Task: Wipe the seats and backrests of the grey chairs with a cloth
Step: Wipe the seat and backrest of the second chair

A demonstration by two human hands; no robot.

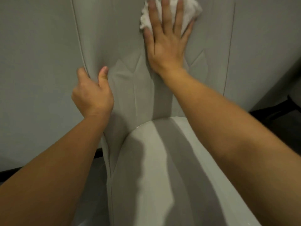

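Note:
A grey upholstered chair fills the view, its backrest (127, 46) rising ahead and its seat (162, 160) below between my forearms. My right hand (167, 38) lies flat with straight fingers on a crumpled white cloth (146, 18), pressing it against the upper backrest. The cloth shows around and between the fingers, and part of it runs off the top of the frame. My left hand (92, 92) grips the backrest's left edge, its fingers curled behind the piped seam and its thumb on the front.
A pale wall (32, 62) stands behind the chair on the left. Another grey upholstered surface (263, 46) sits to the right. Dark floor or base parts (280, 115) show at the lower right of it, and a dark skirting strip (9, 173) at the lower left.

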